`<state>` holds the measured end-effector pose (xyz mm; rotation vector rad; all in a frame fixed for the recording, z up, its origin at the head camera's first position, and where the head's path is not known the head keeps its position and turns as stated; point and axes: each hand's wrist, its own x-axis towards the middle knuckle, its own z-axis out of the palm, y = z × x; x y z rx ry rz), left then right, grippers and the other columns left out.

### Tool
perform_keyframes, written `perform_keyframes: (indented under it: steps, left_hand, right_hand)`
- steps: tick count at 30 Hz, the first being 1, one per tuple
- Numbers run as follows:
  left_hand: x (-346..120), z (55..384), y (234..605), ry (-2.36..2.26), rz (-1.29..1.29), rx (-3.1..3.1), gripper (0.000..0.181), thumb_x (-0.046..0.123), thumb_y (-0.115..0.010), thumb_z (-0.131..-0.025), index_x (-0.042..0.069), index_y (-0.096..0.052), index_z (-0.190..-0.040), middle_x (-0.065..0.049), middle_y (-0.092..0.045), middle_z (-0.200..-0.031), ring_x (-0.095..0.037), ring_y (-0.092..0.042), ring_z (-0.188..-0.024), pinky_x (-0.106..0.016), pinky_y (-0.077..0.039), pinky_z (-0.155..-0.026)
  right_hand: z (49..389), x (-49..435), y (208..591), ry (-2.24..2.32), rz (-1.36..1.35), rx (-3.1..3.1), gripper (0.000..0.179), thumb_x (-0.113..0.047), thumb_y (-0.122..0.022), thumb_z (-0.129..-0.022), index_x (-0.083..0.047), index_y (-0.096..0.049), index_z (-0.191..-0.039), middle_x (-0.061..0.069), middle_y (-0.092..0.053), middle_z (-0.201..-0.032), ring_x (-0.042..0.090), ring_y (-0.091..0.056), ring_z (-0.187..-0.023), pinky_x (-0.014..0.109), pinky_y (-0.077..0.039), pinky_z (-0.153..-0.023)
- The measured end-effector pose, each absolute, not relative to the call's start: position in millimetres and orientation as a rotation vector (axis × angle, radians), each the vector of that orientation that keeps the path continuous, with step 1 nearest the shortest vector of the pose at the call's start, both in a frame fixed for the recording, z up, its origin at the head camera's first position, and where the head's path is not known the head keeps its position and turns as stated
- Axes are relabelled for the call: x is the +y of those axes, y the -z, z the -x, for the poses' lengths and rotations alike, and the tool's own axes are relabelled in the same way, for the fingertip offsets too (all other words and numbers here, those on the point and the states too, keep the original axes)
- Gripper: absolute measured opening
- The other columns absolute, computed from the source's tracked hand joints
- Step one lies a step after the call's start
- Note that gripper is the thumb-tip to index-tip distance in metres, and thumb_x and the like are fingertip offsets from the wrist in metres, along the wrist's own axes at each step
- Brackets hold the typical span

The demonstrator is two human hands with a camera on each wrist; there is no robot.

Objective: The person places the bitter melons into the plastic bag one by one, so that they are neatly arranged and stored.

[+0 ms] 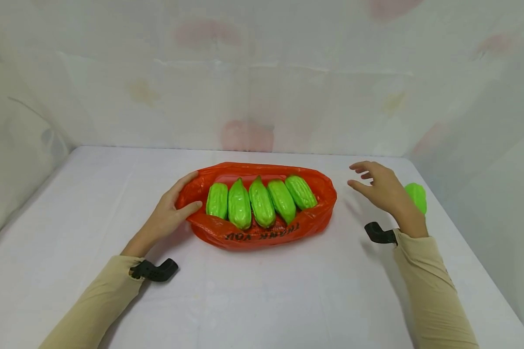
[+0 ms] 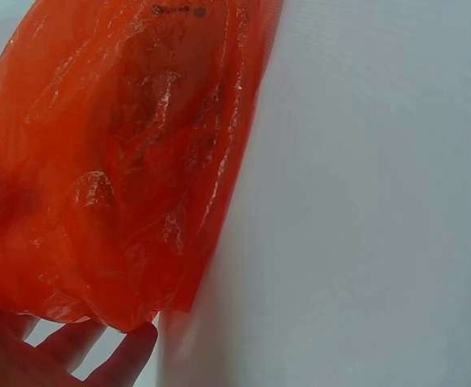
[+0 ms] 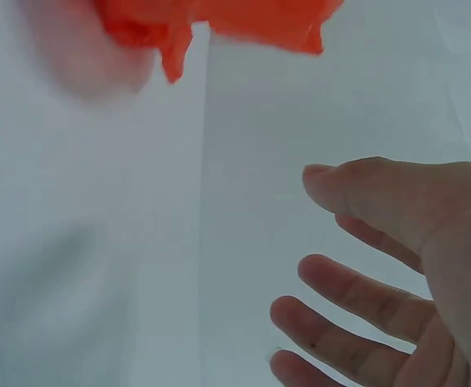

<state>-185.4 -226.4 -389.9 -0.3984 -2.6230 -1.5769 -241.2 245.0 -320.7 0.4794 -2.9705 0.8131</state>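
Observation:
A red plastic bag with "THANK YOU" printed on its front lies with its mouth spread wide. Several bright green bitter melons sit side by side inside it. My left hand holds the bag's left end, thumb over the rim and fingers along the outside; the left wrist view shows the fingertips against the red film. To the right of the bag, my right hand hovers apart from it, fingers loosely spread and holding nothing. Another green melon lies by the right wrist, partly hidden by it.
A white cloth covers the table. Pale sheeting with faded blotches hangs behind the table and along both sides. Black curved mounts stick out from the beige sleeves at both wrists.

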Motion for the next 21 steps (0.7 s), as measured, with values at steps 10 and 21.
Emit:
perform_keyframes:
  steps: [10, 21]
  left_hand:
    - [-227.4, 185.1, 389.8, 1.574, 0.402, -2.62, 0.068, 0.011, -0.057, -0.096, 0.019, -0.027, -0.157, -0.012, -0.036, -0.158, -0.035, -0.04, -0.139, -0.061, -0.034, -0.112]
    - [-226.4, 186.2, 389.9, 1.585, 0.411, -2.616, 0.069, 0.011, -0.058, -0.097, 0.02, -0.027, -0.157, -0.011, -0.035, -0.159, -0.033, -0.04, -0.14, -0.059, -0.035, -0.113]
  right_hand:
    - [236.3, 284.4, 334.5, -0.737, -0.394, -2.919, 0.044, -0.022, -0.062, -0.097, -0.001, -0.053, -0.134, 0.028, -0.057, -0.129, 0.048, -0.053, -0.118, 0.06, -0.042, -0.098]
    - [231.7, 311.7, 343.0, -0.667, -0.328, -2.942, 0.046, -0.024, -0.06, -0.098, 0.001, -0.052, -0.135, 0.03, -0.056, -0.127, 0.049, -0.05, -0.118, 0.062, -0.04, -0.095]
